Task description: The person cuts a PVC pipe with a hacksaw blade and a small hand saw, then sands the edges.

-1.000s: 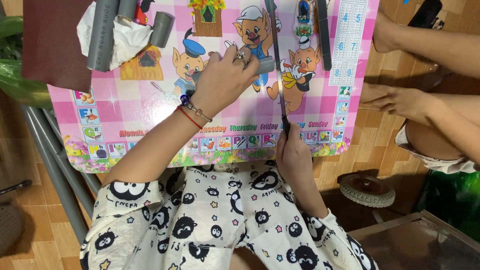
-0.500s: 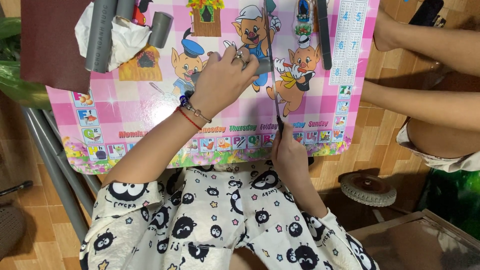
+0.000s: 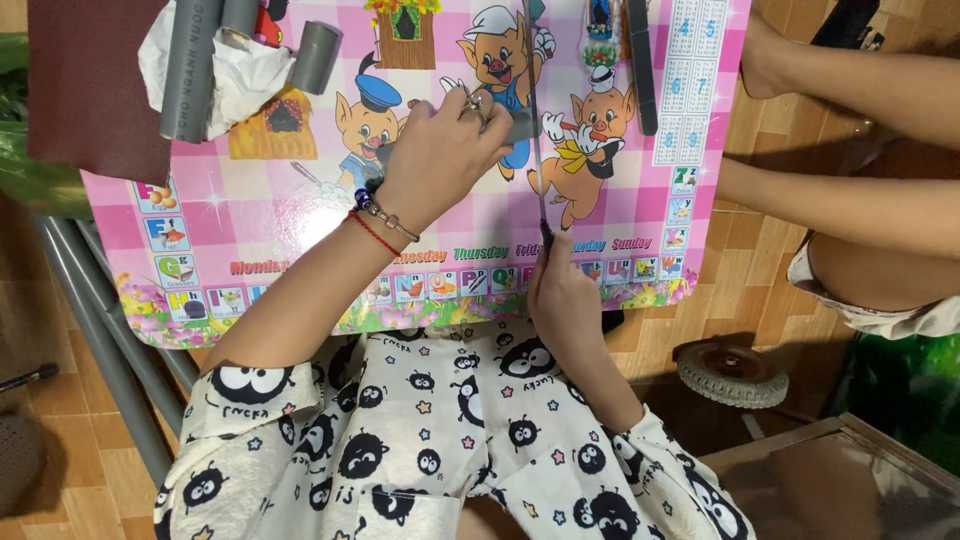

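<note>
Blade [image 3: 535, 130] barely shifted, gray piece [image 3: 515, 128] apparently under left fingers [image 3: 470, 105].

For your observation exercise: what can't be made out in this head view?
- Grey piece under the left hand: fingers cover it.
- Saw blade: top cut off by the frame edge.
- Saw handle: hidden inside the right hand.
- Pipes: tops cut off.

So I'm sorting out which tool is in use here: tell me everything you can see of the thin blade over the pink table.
The blade is a long, thin, grey metal-looking strip, probably a saw blade, running nearly straight up the picture over the pink cartoon table. Its near end has a dark grip in the right hand. Midway it crosses a short grey pipe piece that the left hand presses down. Teeth cannot be made out.
</note>
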